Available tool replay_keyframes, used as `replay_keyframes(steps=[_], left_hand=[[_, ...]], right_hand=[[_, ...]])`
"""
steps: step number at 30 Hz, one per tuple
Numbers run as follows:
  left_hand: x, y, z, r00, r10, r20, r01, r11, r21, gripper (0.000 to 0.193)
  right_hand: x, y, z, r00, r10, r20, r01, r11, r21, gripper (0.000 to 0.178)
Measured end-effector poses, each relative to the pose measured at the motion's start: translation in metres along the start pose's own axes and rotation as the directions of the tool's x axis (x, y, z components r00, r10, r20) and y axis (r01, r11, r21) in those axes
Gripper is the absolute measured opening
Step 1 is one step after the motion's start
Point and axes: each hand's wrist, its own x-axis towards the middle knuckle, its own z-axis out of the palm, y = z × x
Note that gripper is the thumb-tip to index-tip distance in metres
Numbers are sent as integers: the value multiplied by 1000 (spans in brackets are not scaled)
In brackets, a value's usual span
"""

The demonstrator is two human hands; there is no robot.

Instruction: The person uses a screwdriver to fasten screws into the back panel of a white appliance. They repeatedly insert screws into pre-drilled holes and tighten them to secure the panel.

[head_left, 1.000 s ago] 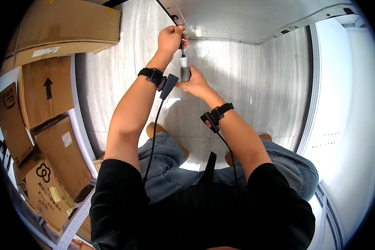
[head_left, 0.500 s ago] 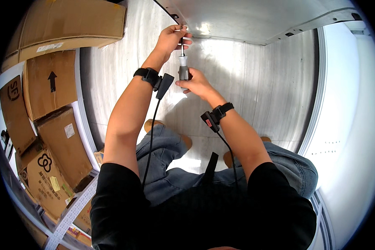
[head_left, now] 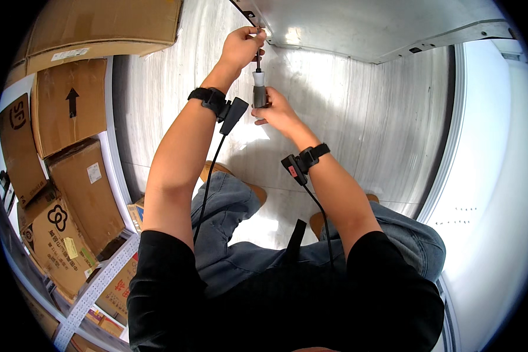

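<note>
A screwdriver (head_left: 259, 97) with a grey and white handle and a thin dark shaft points away from me. Wrapped round its handle is my right hand (head_left: 278, 112). Farther off, my left hand (head_left: 240, 50) pinches around the tip end of the shaft, beside the lower left corner of a grey metal panel (head_left: 358, 29). Those fingertips hide the tip, and whether a screw sits there cannot be made out. Small holes and dark slots line the panel's near edge.
Cardboard boxes (head_left: 70, 111) fill a shelf rack (head_left: 85, 305) on my left, and a large carton (head_left: 105, 26) stands at the far left. A white wall-like surface (head_left: 481, 141) rises on the right. Black cables (head_left: 208, 190) hang from both wrist straps.
Both hands and the screwdriver have shifted slightly farther away. The view has also moved a little, and the panel sits slightly farther right. The grip looks the same.
</note>
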Motion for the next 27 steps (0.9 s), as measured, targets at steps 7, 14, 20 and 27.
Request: replay_keyframes(steps=[7,14,20,27], left_hand=[[1,-2,2,995,0,-104,-4,999,-37,26],[-8,10,5,993,-42,-111,39,999,-28,23],[-8,10,4,992,-117,-50,109,983,-148,30],[-3,8,-1,993,-121,-4,118,977,-177,28]], right_hand=[[-7,-4,-2,1000,-13,-10,12,995,-95,44],[-13,-7,-3,999,-47,20,48,994,-94,46],[-15,-11,-10,993,27,114,-36,996,76,39],[-20,-9,-13,976,38,215,-87,970,227,42]])
